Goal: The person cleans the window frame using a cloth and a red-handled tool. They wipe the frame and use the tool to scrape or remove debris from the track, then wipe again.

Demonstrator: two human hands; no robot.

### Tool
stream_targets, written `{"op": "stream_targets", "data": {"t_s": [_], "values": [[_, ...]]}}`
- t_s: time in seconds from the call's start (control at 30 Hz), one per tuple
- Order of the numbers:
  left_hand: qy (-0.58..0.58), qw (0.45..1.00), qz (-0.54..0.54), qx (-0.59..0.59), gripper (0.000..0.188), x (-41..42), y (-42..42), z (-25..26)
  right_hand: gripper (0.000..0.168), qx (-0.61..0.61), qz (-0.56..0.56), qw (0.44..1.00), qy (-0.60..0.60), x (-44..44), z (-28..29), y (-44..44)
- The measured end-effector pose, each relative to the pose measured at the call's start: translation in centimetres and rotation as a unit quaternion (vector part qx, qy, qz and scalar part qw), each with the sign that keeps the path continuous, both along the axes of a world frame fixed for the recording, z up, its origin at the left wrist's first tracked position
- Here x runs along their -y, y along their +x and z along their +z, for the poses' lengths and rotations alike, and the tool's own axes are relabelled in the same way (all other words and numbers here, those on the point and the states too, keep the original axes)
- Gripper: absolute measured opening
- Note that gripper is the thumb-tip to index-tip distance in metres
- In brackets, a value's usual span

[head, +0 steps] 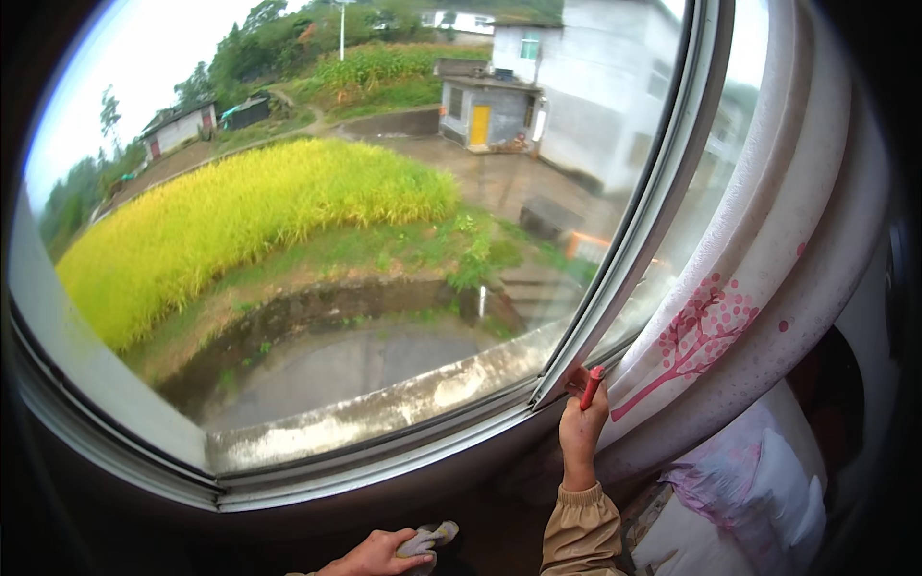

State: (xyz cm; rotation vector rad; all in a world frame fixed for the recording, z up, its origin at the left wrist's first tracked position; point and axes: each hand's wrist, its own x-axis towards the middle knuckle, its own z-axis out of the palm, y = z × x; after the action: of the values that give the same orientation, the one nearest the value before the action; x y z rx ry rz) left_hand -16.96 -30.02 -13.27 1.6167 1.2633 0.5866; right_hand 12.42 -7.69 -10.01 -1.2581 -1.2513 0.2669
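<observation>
My right hand (pixel 580 432) is closed around a slim red handle (pixel 592 389), held upright at the lower corner of the sliding window sash (pixel 612 288). Fingertips reach behind the handle towards the sash frame; the tool's working end is hidden, so its kind is unclear. Lower and to the left, my left hand (pixel 376 553) grips a crumpled greyish-white cloth (pixel 431 538) below the aluminium window track (pixel 374 461). The window pane (pixel 346 288) fills most of the view.
A white curtain (pixel 785 216) with a pink tree print hangs at the right, close to my right hand. Pale and pink bedding (pixel 749 489) lies below it. Beyond the window are a stained outer ledge (pixel 403 396), a yellow-green crop field (pixel 259 209) and houses.
</observation>
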Motion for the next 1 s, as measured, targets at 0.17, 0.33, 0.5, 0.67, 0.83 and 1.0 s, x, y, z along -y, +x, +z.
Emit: {"op": "stream_targets", "data": {"t_s": [0.17, 0.33, 0.5, 0.67, 0.83, 1.0], "values": [[-0.067, 0.997, -0.036, -0.013, 0.054, 4.2, -1.8, -3.6, 0.034, -0.008, 0.068, 0.998, -0.007, 3.8, 0.1, -3.8], [-0.098, 0.994, -0.047, -0.014, 0.062, 8.0, -4.1, -3.8, 0.040, 0.061, 0.130, 0.990, 0.015, 9.9, 1.6, -10.9], [-0.085, 0.996, 0.001, 0.001, 0.056, 11.3, -6.5, -4.1, 0.049, 0.065, 0.234, 0.970, 0.032, 15.9, 3.3, -18.3], [-0.076, 0.995, 0.061, -0.019, 0.053, 14.0, -7.6, -3.0, 0.053, 0.065, 0.356, 0.932, 0.022, 20.1, 3.9, -23.9], [-0.038, 0.992, 0.117, -0.014, 0.052, 16.0, -9.0, -3.3, 0.052, 0.064, 0.427, 0.902, 0.022, 22.1, 3.1, -28.9], [-0.062, 0.981, 0.183, -0.036, 0.055, 17.9, -10.6, -4.1, 0.054, 0.077, 0.478, 0.875, 0.020, 23.6, 3.1, -32.9]]}}
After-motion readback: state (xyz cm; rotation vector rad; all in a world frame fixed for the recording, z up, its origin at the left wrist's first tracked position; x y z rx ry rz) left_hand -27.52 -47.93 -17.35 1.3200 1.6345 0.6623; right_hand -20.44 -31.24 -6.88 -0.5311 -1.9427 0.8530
